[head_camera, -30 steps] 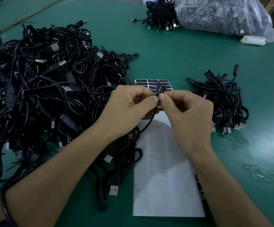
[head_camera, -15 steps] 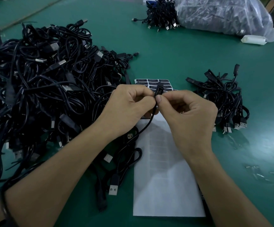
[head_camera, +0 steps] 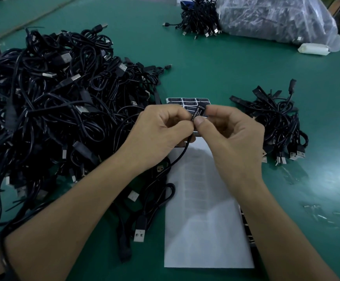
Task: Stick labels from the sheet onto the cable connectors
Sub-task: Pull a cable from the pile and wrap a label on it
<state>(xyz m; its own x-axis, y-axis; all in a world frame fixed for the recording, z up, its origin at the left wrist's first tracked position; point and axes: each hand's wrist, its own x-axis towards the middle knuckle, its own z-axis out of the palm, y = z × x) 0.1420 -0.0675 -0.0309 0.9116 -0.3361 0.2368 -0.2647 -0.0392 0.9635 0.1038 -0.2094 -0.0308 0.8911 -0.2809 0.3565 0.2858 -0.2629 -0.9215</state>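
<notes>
Above the sheet (head_camera: pixel 205 220), both hands' fingers (head_camera: pixel 175 114) (head_camera: pixel 201 124) pinch a connector (head_camera: pixel 198 112); bag (head_camera: pixel 276 19) seemingly holds cables.

The label sheet (head_camera: pixel 187 102) shows its far rows of black labels, but the stretch just nearer is hidden behind the left hand (head_camera: pixel 161 134) and right hand (head_camera: pixel 232 136). Print on the connector (head_camera: pixel 199 112) pinched between them is too small to read, and fingertips cover its near end. The large cable pile (head_camera: pixel 43 102) runs off the left edge. The plastic bag (head_camera: pixel 276 19), far right, is cut by the top edge and its contents are indistinct. Small clear bits (head_camera: pixel 321 216), near right, cannot be identified.
</notes>
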